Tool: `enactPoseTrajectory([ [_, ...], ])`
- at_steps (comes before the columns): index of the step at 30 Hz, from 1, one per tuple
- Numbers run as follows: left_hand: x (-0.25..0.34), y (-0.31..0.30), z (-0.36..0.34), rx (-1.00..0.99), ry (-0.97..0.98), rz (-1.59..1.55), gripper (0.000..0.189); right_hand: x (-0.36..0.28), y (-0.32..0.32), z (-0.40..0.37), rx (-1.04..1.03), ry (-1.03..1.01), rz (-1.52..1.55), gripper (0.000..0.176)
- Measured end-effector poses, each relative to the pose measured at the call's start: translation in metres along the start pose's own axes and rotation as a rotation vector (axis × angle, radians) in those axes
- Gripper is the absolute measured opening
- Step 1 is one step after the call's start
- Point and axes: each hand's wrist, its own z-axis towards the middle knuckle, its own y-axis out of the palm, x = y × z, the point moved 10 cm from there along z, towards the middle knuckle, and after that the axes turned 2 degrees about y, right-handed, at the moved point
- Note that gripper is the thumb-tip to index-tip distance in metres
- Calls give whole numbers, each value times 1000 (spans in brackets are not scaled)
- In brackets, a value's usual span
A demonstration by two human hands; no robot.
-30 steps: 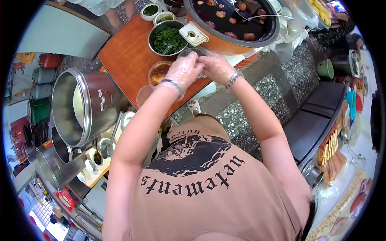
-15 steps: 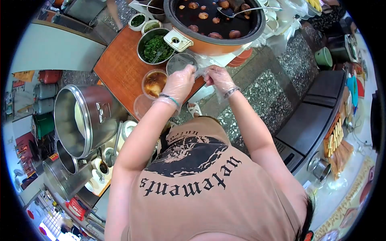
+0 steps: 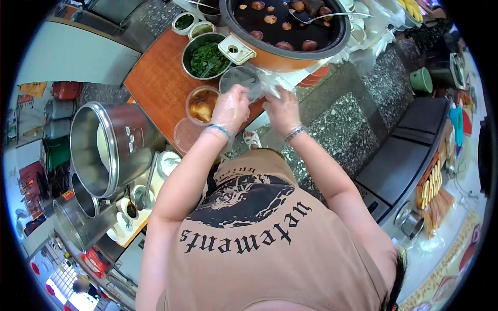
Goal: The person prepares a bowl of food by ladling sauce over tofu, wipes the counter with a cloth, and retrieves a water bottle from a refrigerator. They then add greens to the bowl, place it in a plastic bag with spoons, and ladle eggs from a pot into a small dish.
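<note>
My left hand, in a clear plastic glove, has its fingers curled together by the rim of a clear plastic bowl; whatever it may hold is hidden. To its right, my gloved right hand has its fingers bent around crumpled clear plastic bag film at the table's edge. A clear bowl of brown liquid with a pale piece in it stands just left of my left hand. Below that lies a clear round container or lid, partly behind my forearm.
A large orange pot of dark broth holds a ladle. Chopped greens fill a steel bowl on the wooden table. A big steel pot stands left; a dark counter is right.
My hands have moved apart from the plastic they were pinching together. The right hand has turned with its fingers toward the bag film. The whole view has shifted slightly.
</note>
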Motion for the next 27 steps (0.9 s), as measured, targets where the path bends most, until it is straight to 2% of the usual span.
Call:
enactPoseTrajectory([
  [1,-3,-4,-1,25,-58,-98,20,9,10,-3,0,-4,2,37],
  [3,-3,-8,-1,59,-15,-97,20,51,24,-8,35,276,290,37],
  [4,-3,-9,-2,85,25,-95,20,56,35,-9,-41,498,710,31],
  [5,-11,-4,-4,85,22,-95,20,43,29,-5,-44,500,711,31],
  [7,-15,19,-6,-19,49,-63,20,20,67,-21,-317,898,1437,26],
  [9,-31,44,-20,-153,-154,-116,22,19,75,-22,-365,839,1398,24],
  [12,-65,56,-27,-186,-99,-14,25,22,87,-37,-556,794,1187,23],
  [13,-65,55,-30,-187,-87,-15,26,22,88,-38,-559,792,1189,23],
  [15,-67,56,-34,-188,-79,-21,28,26,73,-29,-470,597,867,25],
  [16,-66,56,-38,-211,-154,-42,27,27,70,-24,-456,495,694,29],
  [17,-64,54,-42,-231,-229,-62,26,28,71,-24,-462,492,693,29],
  [18,-57,50,-43,-225,-231,-64,26,23,65,-17,-439,348,441,25],
  [19,-60,49,-46,-243,-352,-147,26,17,60,-10,-407,203,192,22],
  [20,-65,51,-50,-263,-473,-231,26,22,60,-7,-408,198,194,22],
  [21,-67,46,-50,-260,-475,-234,26,23,52,1,-329,106,113,16],
  [22,-68,38,-49,-273,-450,-215,26,21,45,11,-249,11,31,12],
  [23,-70,27,-47,-283,-424,-195,26,25,54,21,-250,1,31,12],
  [24,-99,14,-33,-204,-284,-26,27,24,63,29,-201,-44,110,11],
  [25,-106,0,-36,-63,-408,-66,27,21,68,36,-153,-86,190,13],
  [26,-103,-7,-38,-41,-457,-40,28,13,85,48,-294,-56,188,25],
  [27,-101,-14,-38,-17,-504,-13,29,-1,89,63,-294,-64,190,25],
])
